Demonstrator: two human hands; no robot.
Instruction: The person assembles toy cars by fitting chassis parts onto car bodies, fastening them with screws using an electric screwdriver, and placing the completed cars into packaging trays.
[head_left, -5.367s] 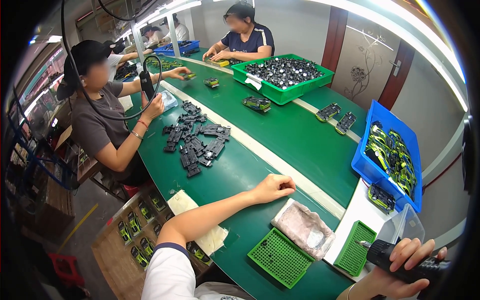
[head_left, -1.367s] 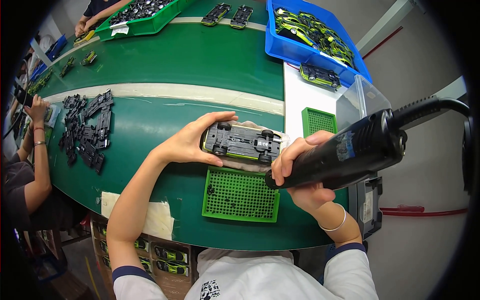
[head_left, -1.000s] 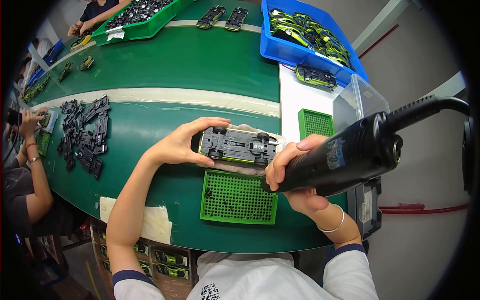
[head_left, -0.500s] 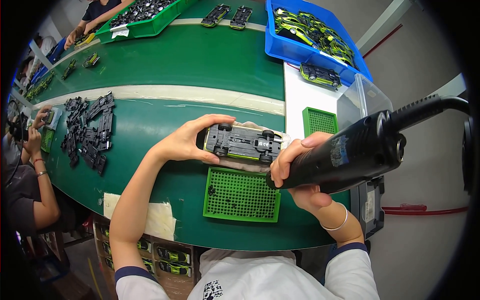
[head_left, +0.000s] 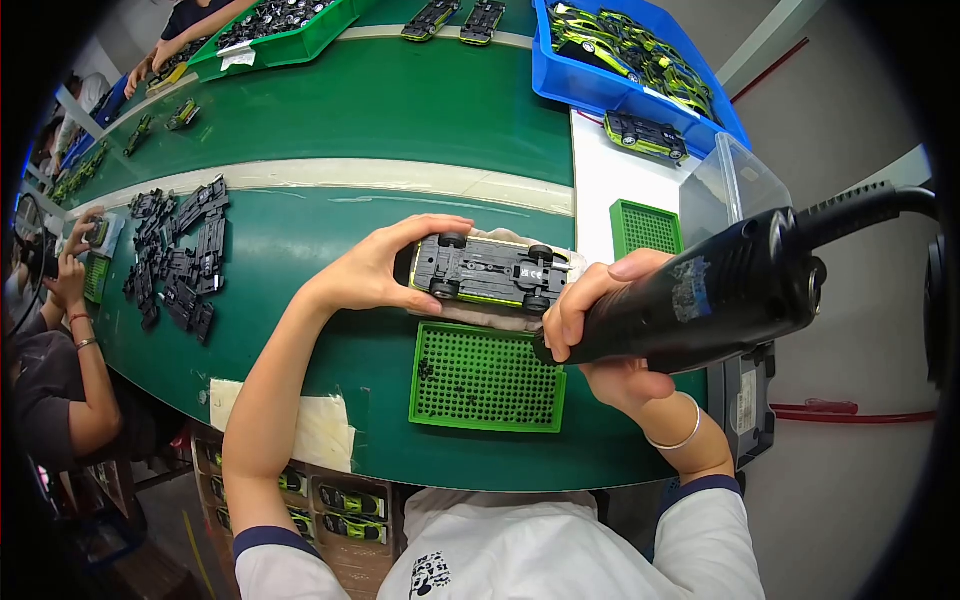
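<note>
My left hand (head_left: 385, 268) grips the front end of a toy car (head_left: 490, 272) turned underside up, its grey chassis and four black wheels facing me. My right hand (head_left: 600, 320) is wrapped around a thick black electric screwdriver (head_left: 720, 295) whose tip points at the car's right end; its cable runs off to the right. The car hovers just above a green perforated tray (head_left: 487, 378) and a clear plastic bag (head_left: 480, 312) on the green table.
A second green perforated tray (head_left: 646, 228) lies on a white board. A blue bin (head_left: 640, 55) holds several green toy cars, one car (head_left: 645, 137) in front of it. Black chassis parts (head_left: 180, 260) lie left, beside a seated person (head_left: 50, 340). A green bin (head_left: 285, 30) stands far back.
Some seconds ago my left hand lay flat on the table and the right held the tool low. Since then both hands hold the upturned car and screwdriver together, nearly still, shifting only slightly.
</note>
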